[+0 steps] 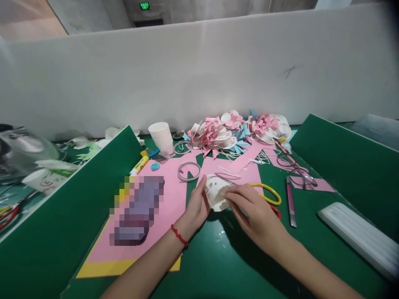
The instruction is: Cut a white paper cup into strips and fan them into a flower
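Cup (215,192) above a green table (199,270)
The left hand (197,202) grips the cup's side; the right hand (254,209) pinches its edge. Pink sheets (174,207) lie on the table, with paper pieces (215,132) heaped at the back. Green dividers (102,178) stand at both sides, a pale panel (193,74) rises behind, and a lit exit sign (145,6) shows beyond it.

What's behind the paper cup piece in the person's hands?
Behind the paper cup piece, held by the left hand and right hand, pink paper shows. Scissors are partly hidden by the right hand. Whatever the piece and hands cover cannot be seen.
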The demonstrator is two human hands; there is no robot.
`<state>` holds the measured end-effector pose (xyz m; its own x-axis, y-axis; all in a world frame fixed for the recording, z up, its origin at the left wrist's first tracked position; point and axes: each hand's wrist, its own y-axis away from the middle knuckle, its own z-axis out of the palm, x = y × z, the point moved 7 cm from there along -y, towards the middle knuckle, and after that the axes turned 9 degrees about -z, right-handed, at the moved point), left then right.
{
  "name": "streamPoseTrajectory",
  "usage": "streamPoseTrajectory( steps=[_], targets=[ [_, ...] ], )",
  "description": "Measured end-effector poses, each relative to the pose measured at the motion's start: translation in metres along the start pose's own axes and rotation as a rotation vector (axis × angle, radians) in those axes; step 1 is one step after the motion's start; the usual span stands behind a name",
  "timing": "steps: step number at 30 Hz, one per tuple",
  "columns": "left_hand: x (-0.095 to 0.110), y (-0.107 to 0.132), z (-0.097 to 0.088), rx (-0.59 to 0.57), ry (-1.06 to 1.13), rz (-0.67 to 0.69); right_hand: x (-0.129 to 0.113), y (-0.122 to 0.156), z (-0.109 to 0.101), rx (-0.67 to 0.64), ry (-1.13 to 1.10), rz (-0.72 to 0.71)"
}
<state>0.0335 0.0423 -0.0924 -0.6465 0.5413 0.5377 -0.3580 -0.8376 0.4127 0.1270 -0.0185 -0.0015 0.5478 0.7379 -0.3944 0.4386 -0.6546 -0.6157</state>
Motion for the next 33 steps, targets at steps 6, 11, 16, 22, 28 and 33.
streamPoseTrajectory(
  steps=[6,11,16,22,28,33],
  targets=[
    [0.002,0.006,-0.001,-0.005,-0.115,0.138,0.004,0.004,0.029,-0.146,0.022,0.081],
    [0.007,0.011,-0.002,0.05,-0.32,0.287,0.013,0.001,0.033,-0.21,-0.195,0.223],
    [0.011,0.02,0.004,0.064,-0.553,0.384,0.023,0.005,0.04,-0.2,-0.723,0.44],
    [0.015,0.029,0.012,0.074,-0.748,0.466,0.027,0.02,0.054,-0.05,-0.862,0.555],
    [0.012,0.03,0.015,0.041,-0.864,0.468,0.019,0.023,0.057,-0.109,-0.634,0.38],
    [0.012,0.037,0.022,-0.027,-0.946,0.532,0.031,0.022,0.051,0.145,-0.872,0.568]
  ],
)
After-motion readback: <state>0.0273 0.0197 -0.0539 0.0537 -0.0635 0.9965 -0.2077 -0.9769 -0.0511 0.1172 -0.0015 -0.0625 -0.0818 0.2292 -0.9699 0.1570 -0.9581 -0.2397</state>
